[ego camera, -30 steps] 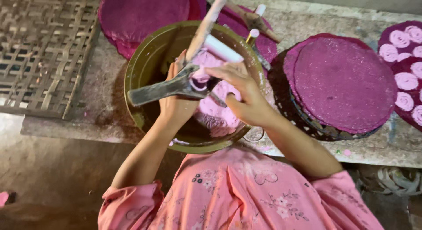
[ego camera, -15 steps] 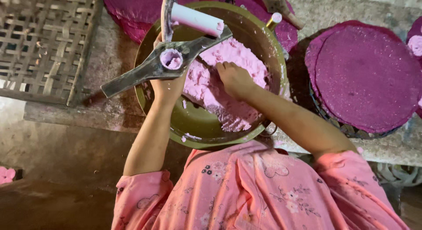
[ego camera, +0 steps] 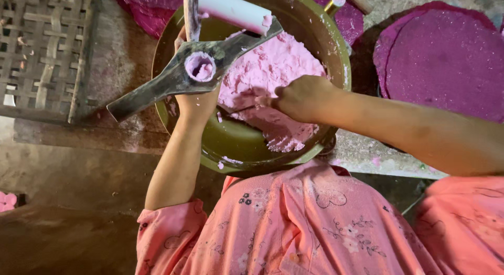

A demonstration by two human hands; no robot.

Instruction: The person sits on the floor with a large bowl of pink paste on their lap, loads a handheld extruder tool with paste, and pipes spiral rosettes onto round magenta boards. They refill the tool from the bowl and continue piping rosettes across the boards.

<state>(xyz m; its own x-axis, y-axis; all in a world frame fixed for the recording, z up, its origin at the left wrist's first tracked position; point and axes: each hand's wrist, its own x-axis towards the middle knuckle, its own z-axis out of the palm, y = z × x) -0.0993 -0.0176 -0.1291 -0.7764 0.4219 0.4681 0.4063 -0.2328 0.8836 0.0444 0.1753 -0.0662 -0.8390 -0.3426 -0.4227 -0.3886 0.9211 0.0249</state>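
The pink dough (ego camera: 273,80) lies in a heap inside the big green bowl (ego camera: 231,143), on the side away from the person. The right hand (ego camera: 302,99) is pressed into the heap, with its fingers curled shut on a lump. To do this well, I think it should pinch off just enough to fill the hole, and not squash the rest flat. The left hand (ego camera: 197,99) is closed around a metal press (ego camera: 199,70), held up over the bowl's left side. Its round cup, just left of the dough, already has pink in it. A white tube (ego camera: 233,11) pokes out above. Purple round mats (ego camera: 446,65) lie on the worktop (ego camera: 367,151).
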